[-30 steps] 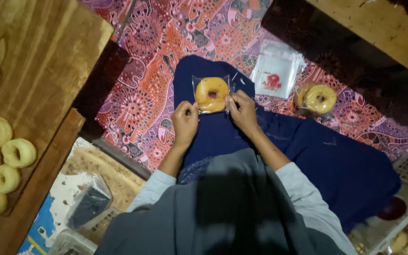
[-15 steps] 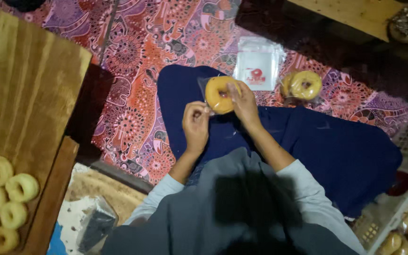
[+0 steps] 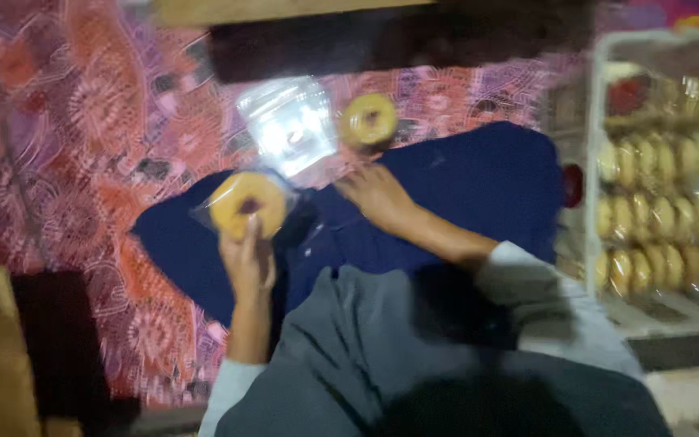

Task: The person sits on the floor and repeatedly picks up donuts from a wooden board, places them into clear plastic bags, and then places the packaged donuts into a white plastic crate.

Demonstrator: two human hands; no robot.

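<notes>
Here the left hand (image 3: 246, 260), just left of the frame's centre, pinches a yellow ring doughnut in a clear bag (image 3: 246, 205) and holds it up over the dark blue cloth (image 3: 463, 186). The right hand (image 3: 378, 194), in the middle of the frame, lies on that cloth with nothing in it, its fingers loosely spread. Just above it, upper centre, sits a second bagged doughnut (image 3: 368, 121), and beside that, to the left, a stack of empty clear bags (image 3: 289, 125). The cloth covers a red and purple patterned mat (image 3: 82, 162). At the right edge a white wire rack (image 3: 657, 186) holds rows of bagged doughnuts. The picture is blurred.
</notes>
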